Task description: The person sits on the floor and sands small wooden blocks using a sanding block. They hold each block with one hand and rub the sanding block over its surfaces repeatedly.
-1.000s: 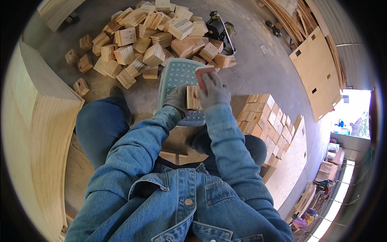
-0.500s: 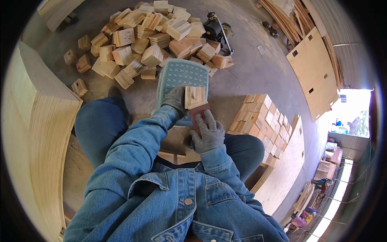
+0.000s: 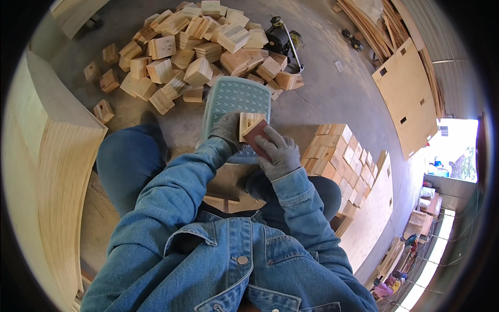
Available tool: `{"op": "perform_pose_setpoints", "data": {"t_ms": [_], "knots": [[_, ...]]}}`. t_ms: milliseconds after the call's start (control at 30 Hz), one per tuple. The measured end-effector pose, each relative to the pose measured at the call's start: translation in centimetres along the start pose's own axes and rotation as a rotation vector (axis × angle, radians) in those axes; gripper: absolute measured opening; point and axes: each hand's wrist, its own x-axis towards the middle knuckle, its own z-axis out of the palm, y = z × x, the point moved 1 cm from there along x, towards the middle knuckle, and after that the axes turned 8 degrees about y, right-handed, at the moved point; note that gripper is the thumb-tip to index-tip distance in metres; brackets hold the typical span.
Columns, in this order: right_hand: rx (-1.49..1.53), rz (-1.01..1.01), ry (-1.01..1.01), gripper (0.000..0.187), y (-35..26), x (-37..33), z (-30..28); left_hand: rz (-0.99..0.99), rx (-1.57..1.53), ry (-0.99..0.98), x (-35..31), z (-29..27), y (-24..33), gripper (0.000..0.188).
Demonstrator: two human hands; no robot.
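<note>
My left hand (image 3: 227,130), in a grey glove, grips a light plywood block (image 3: 250,120) over a pale green plastic stool (image 3: 241,93). The block's left side is against my fingers. In my gloved right hand (image 3: 279,152) is a flat reddish-brown sanding block (image 3: 258,138), its upper end resting across the lower right edge of the plywood block. The fingers of my right hand lie over the sanding block's right side. Part of the plywood block is hidden behind it.
Beyond the stool lies a heap of loose wooden blocks (image 3: 202,47), with a dark tool with a metal bar (image 3: 286,41) beside it. Stacked blocks (image 3: 343,161) stand on a plywood board at right. A tall plywood stack (image 3: 67,182) rises at left.
My right hand has moved up and to the right. The sanding block has turned and now crosses the plywood block's corner. My left hand keeps its hold.
</note>
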Motion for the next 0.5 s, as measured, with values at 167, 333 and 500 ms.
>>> {"op": "perform_pose_setpoints", "data": {"t_ms": [167,333,500], "knots": [[-0.104,0.158,0.018,0.06,-0.8,1.4,1.8,-0.038,-0.029,0.013,-0.3,-0.8,1.6,0.086],[-0.18,0.363,0.027,0.058,0.6,8.8,3.5,-0.078,-0.236,0.144,0.4,2.3,-2.1,0.046],[-0.202,0.392,0.026,0.066,0.3,8.3,3.1,-0.09,-0.213,0.122,0.6,2.2,-1.5,0.038]]}}
